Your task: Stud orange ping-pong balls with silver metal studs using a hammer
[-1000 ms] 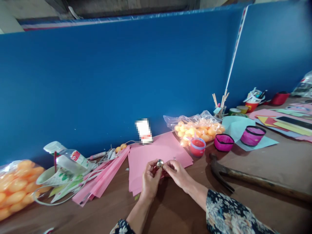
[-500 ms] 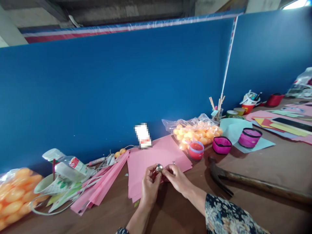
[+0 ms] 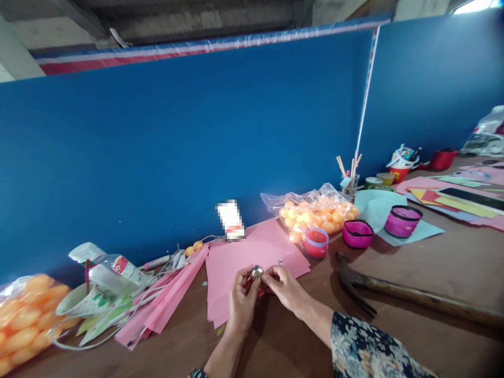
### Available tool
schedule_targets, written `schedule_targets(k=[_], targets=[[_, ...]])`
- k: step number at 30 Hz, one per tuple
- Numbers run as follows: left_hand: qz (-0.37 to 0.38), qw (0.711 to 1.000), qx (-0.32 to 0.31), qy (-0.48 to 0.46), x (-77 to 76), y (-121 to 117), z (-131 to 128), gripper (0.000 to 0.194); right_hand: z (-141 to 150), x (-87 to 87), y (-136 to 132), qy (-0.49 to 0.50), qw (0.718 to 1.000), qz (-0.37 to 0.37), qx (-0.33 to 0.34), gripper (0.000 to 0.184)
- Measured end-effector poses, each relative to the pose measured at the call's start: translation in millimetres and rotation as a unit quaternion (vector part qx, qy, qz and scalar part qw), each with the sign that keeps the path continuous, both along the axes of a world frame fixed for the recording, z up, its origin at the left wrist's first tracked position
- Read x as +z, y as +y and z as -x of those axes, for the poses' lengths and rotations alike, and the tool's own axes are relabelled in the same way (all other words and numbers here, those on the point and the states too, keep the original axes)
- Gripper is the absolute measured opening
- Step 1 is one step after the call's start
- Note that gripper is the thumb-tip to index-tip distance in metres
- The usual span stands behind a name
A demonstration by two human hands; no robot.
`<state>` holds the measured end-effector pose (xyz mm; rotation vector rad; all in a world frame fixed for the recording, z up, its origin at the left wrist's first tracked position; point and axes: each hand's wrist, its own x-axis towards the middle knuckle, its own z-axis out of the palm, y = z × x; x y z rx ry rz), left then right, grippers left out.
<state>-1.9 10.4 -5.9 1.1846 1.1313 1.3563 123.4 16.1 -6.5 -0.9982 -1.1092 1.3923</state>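
Observation:
A small shiny metallic ball [image 3: 256, 271], silver-gold in colour, is pinched between the thumb and fingers of my left hand [image 3: 243, 296]. My right hand [image 3: 286, 287] meets it from the other side, thumb and forefinger pressed together at the ball's edge. Whether the right fingertips hold a separate small part, I cannot make out. Both hands are over the near edge of a stack of pink paper sheets [image 3: 252, 252]. Just beyond my right hand a tiny shiny piece [image 3: 280, 262] shows against the paper.
A claw hammer [image 3: 413, 296] lies right of my hands. Behind are a red round container [image 3: 316, 243], magenta fabric rings [image 3: 357, 234] and a bag of orange balls [image 3: 315, 215]. Pink strips [image 3: 169, 299], a plastic bottle [image 3: 118, 270] and another orange-ball bag [image 3: 27, 320] are left.
Hardly anything differs. Both hands keep their hold at the shiny ball, and the view has shifted very slightly.

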Motion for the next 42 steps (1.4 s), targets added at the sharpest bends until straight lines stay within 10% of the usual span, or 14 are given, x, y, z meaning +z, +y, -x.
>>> schedule_targets(k=[42], targets=[[0.043, 0.988, -0.075, -0.127, 14.6, -9.2, -1.4, 0.039, -7.8, 16.3, -11.1, -0.201, 0.959, -0.193, -0.056, 0.023]])
